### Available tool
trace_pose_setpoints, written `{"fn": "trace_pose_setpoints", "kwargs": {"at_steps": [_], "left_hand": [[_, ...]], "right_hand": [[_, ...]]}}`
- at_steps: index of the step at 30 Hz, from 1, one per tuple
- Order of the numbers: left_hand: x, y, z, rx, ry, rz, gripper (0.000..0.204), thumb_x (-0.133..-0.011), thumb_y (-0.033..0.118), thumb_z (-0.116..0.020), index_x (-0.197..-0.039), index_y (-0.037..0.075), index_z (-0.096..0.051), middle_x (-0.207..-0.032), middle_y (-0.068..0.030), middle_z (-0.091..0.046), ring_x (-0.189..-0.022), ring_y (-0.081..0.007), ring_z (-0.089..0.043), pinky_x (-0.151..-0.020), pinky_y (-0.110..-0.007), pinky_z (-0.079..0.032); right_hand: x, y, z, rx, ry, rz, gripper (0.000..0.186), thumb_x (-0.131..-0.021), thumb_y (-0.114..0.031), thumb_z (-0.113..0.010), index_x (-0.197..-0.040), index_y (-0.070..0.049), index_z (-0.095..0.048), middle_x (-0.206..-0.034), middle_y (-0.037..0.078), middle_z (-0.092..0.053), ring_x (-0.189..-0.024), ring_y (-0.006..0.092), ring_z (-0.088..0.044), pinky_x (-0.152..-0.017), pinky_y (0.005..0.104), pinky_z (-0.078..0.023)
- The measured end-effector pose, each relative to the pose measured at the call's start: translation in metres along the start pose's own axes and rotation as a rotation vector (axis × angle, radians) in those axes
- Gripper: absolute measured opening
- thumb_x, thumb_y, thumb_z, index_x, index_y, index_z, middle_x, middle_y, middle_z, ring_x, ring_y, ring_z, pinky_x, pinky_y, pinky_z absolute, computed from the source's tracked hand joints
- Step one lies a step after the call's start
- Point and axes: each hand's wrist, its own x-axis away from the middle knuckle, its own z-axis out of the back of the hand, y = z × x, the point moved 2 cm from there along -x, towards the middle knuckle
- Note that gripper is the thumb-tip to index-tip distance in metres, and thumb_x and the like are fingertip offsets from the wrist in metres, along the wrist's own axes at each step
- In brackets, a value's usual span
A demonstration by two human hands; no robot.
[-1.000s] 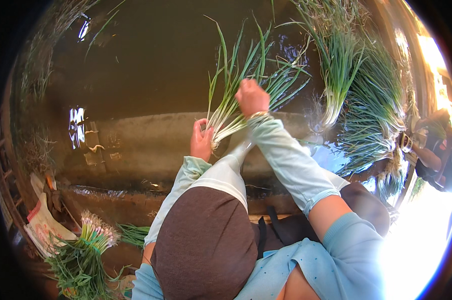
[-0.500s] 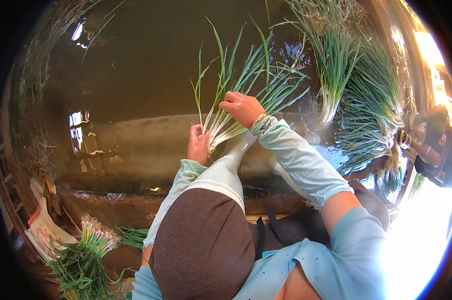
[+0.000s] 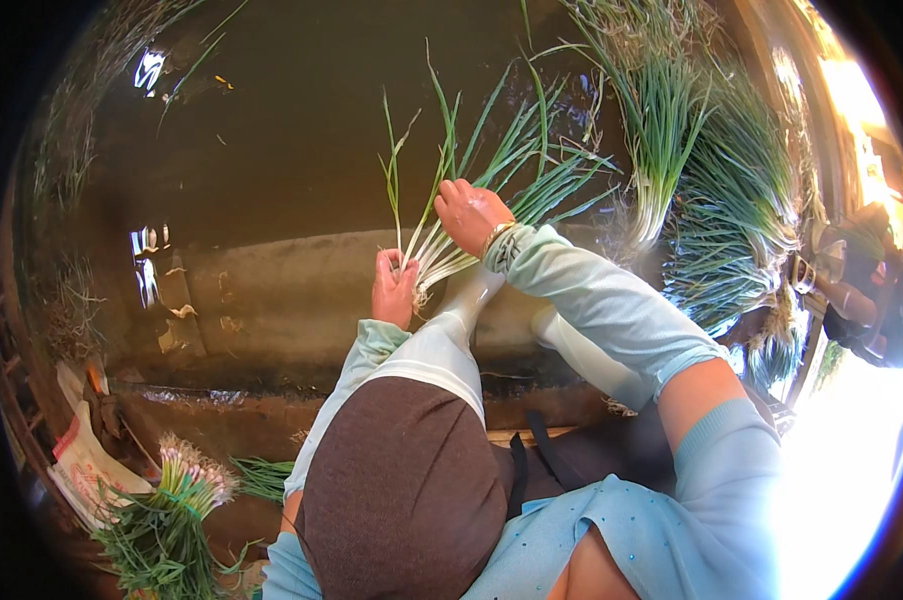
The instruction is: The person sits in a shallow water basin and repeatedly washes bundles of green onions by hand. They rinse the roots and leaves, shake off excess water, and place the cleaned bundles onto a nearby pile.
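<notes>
A loose bunch of spring onions (image 3: 443, 262) fans out over the brown water, white stems toward me and green leaves away from me. My left hand (image 3: 395, 292) is closed around the root ends at the left side of the bunch; its palm side is hidden. Across the upper stems lies my right hand (image 3: 471, 216), fingers bent and pinched on the stalks. Exactly which stalks it grips is covered by the hand itself. One thin spring onion (image 3: 395, 185) stands apart to the left of the rest, its base at my left hand.
Larger heaps of spring onions (image 3: 736, 200) lie at the right, partly in the water (image 3: 301, 130). A tied bunch (image 3: 186, 490) sits at the lower left beside a white sack (image 3: 96, 455). Another person's arm (image 3: 846, 298) shows at the far right. My white-covered legs (image 3: 601, 365) reach toward the water.
My right hand has shifted slightly left along the stalks. The separate spring onion leans a little further left. My left hand keeps its hold, nearly unmoved.
</notes>
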Motion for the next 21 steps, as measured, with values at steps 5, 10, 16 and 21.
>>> {"fn": "trace_pose_setpoints", "kwargs": {"at_steps": [5,10,16,21], "left_hand": [[-0.001,0.012,-0.006,0.074,0.041,0.006,0.018,-0.091,0.015,-0.058,-0.099,0.006,-0.044,-0.080,-0.0014,-0.049,-0.066,-0.0074,-0.044,-0.058,-0.024,-0.039],[-0.007,0.020,-0.008,0.054,0.065,-0.060,0.017,-0.091,0.012,-0.058,-0.099,0.006,-0.045,-0.081,-0.0013,-0.050,-0.067,-0.0075,-0.046,-0.059,-0.024,-0.040],[0.008,0.000,0.012,0.193,0.097,0.079,0.019,-0.091,0.010,-0.057,-0.102,0.006,-0.043,-0.079,-0.0033,-0.054,-0.069,-0.0071,-0.051,-0.058,-0.022,-0.041],[0.001,-0.013,0.013,0.214,0.049,0.050,0.018,-0.091,0.009,-0.056,-0.102,0.007,-0.042,-0.077,-0.0020,-0.053,-0.063,-0.0063,-0.048,-0.053,-0.022,-0.039]], "right_hand": [[0.006,0.010,-0.011,-0.157,0.103,-0.338,0.018,-0.080,-0.019,-0.061,-0.085,-0.004,-0.054,-0.088,0.012,-0.053,-0.086,0.0288,-0.057,-0.070,0.0375,-0.051],[0.008,0.038,-0.031,-0.173,0.144,-0.471,0.018,-0.082,-0.021,-0.063,-0.086,-0.006,-0.054,-0.090,0.011,-0.053,-0.087,0.0304,-0.056,-0.074,0.0391,-0.049],[0.034,0.156,0.012,0.049,0.355,-0.860,0.022,-0.081,-0.022,-0.066,-0.099,-0.013,-0.057,-0.100,0.009,-0.053,-0.094,0.0274,-0.056,-0.077,0.0386,-0.051],[0.052,0.149,0.037,-0.065,0.605,-0.792,0.032,-0.079,-0.013,-0.064,-0.110,-0.016,-0.058,-0.119,0.007,-0.050,-0.106,0.0258,-0.055,-0.084,0.0363,-0.050]]}}
